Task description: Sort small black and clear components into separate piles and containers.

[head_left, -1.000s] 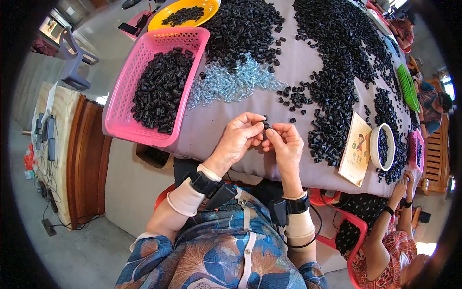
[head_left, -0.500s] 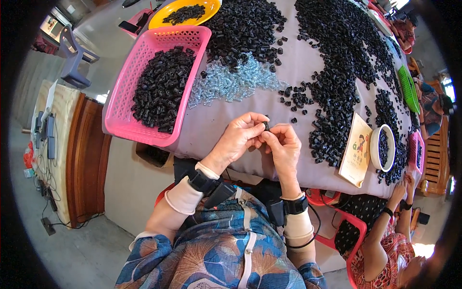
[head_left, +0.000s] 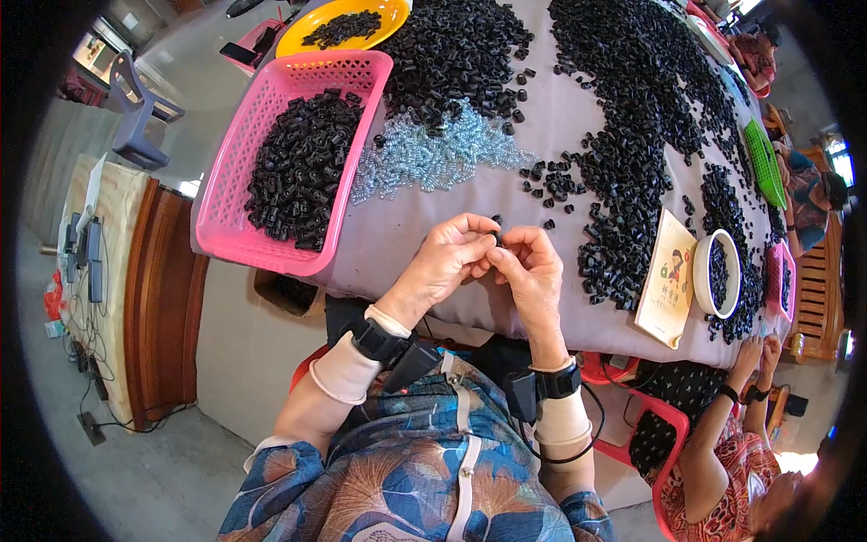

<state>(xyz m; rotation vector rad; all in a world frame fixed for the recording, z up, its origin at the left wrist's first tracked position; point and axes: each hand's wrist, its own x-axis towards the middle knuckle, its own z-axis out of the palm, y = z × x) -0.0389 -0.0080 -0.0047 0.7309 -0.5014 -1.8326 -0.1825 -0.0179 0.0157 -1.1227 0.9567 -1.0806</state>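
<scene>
Above the near table edge, my left hand (head_left: pixel 449 256) and my right hand (head_left: pixel 531 271) meet at the fingertips. Between them they pinch a small black plastic part (head_left: pixel 497 237), mostly covered by the fingers. Whether a clear piece is with it I cannot make out. Beyond my hands lies a pile of small clear bluish ribbed pieces (head_left: pixel 433 158). A pink basket (head_left: pixel 226 194) to the left holds many black plastic parts (head_left: pixel 302 172). More loose black parts (head_left: pixel 623 199) are heaped on the cloth to the right.
A yellow plate (head_left: pixel 397 14) with small black pieces stands at the far left. To the right are a booklet (head_left: pixel 666 280), a white bowl (head_left: pixel 736 280), a small pink basket (head_left: pixel 788 294) and a green basket (head_left: pixel 763 167). A co-worker's hands (head_left: pixel 759 357) are at the table's right edge.
My hands stay together and shift very slightly, with the right fingers changing their hold on the black part. The co-worker's hands have moved a little.
</scene>
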